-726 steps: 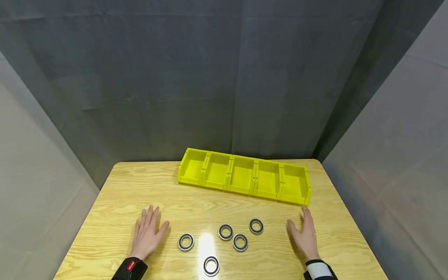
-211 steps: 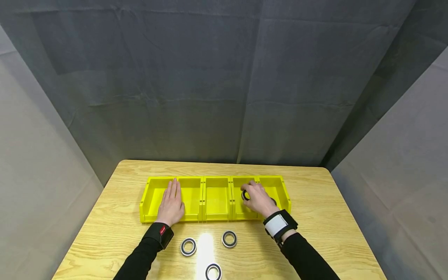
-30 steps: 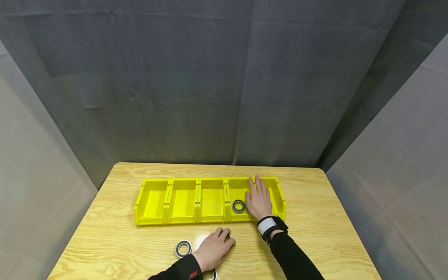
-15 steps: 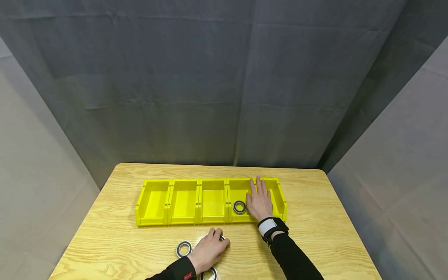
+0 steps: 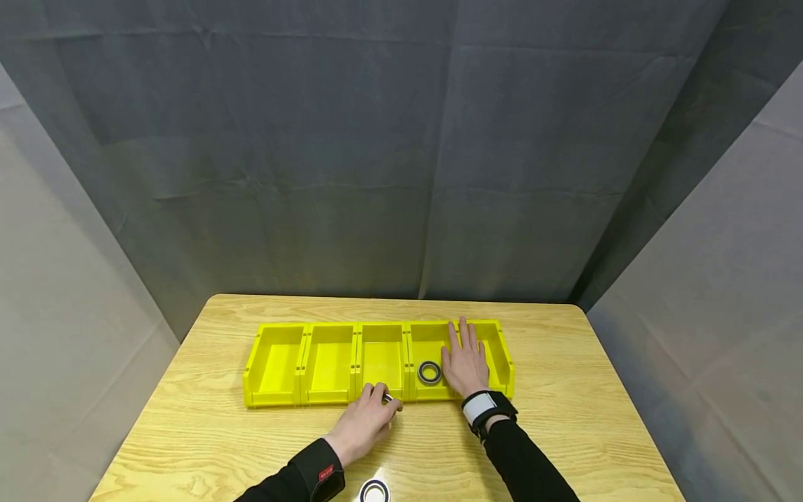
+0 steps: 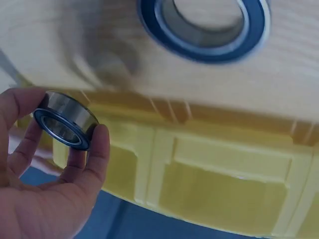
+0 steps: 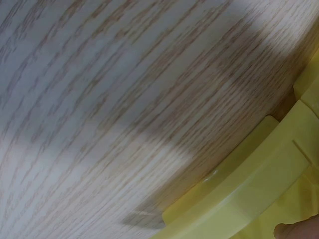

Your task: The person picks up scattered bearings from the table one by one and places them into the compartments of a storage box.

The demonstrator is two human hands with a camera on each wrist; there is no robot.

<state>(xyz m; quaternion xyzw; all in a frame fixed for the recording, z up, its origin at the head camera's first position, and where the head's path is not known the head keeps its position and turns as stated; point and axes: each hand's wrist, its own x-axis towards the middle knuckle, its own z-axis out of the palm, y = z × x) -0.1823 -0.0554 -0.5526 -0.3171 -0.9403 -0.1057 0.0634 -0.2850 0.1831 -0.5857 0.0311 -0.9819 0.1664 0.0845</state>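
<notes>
My left hand (image 5: 364, 424) pinches a ball bearing (image 6: 71, 108) between thumb and fingers, right at the front edge of the yellow bin tray (image 5: 270, 399), by its middle compartment. The bearing is tilted, black seal and steel outer ring showing in the left wrist view. My right hand (image 5: 465, 364) rests with extended fingers on the tray's divider between the two rightmost compartments. Just left of it, a second bearing (image 5: 429, 372) lies in the fourth compartment from the left. The right hand covers part of the rightmost compartment.
A loose bearing (image 5: 374, 491) lies on the wooden table (image 5: 188, 432) near the bottom of the head view. The left wrist view shows a bearing (image 6: 199, 54) on the table in front of the tray. Behind the table hangs a grey curtain (image 5: 314, 174).
Since the first frame, the tray has shifted left and straightened. A bearing now sits in its fourth compartment. Lately the left hand has carried its bearing forward to the tray; the right hand stays still.
</notes>
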